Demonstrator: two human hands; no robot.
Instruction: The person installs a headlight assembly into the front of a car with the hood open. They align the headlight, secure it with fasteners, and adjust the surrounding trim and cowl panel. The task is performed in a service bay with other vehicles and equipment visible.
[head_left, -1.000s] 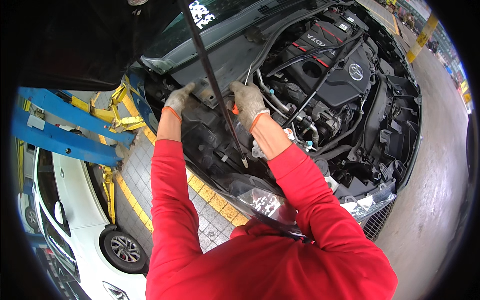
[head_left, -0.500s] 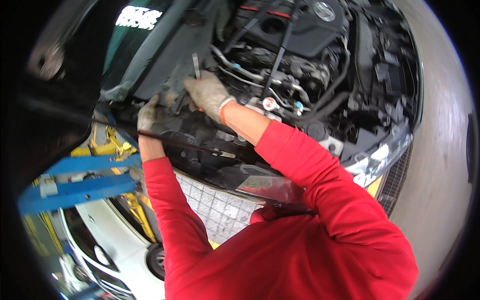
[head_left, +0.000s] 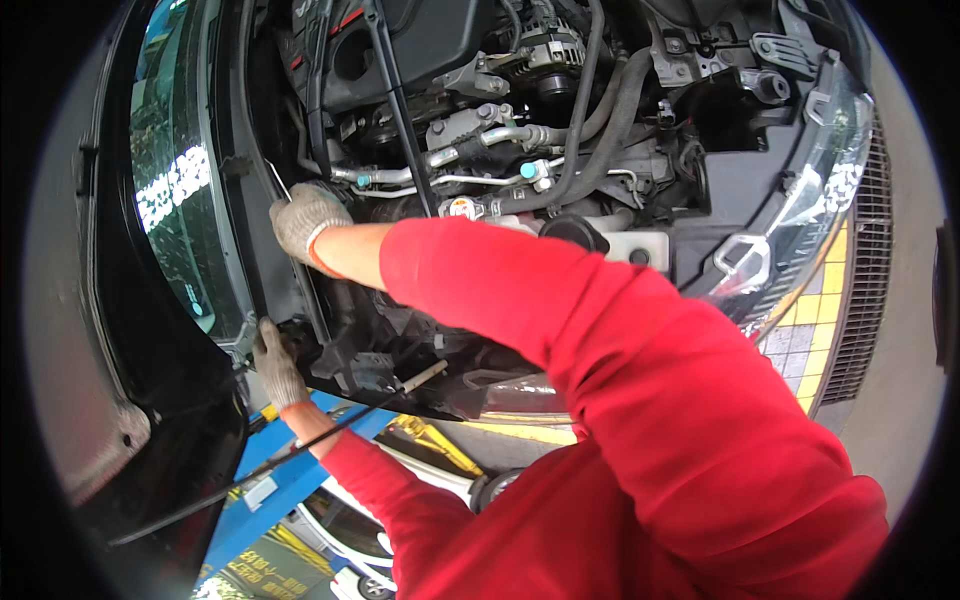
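The right side of my grip work is at the base of the windshield [head_left: 170,190], where a dark plastic cowl panel [head_left: 262,240] runs along the engine bay. My right hand [head_left: 308,222], in a knitted work glove, is closed round a screwdriver [head_left: 277,181]; only its thin metal shaft shows past the fist, and the handle is hidden. My left hand [head_left: 277,366], also gloved, is at the panel's near end by the windshield corner. Its fingers are bent around that edge, with the tips partly hidden.
A slim strut rod [head_left: 270,465] crosses over my left wrist beside the raised hood [head_left: 85,300]. Hoses and a black engine cover [head_left: 430,45] fill the bay. A clear headlamp [head_left: 790,240] lies at the right. Below left stands a blue lift beam [head_left: 265,470].
My view has swung, so the windshield shows more fully at left. My right hand has shifted nearer the windshield, the screwdriver still in it. My left hand stays at the panel's near end.
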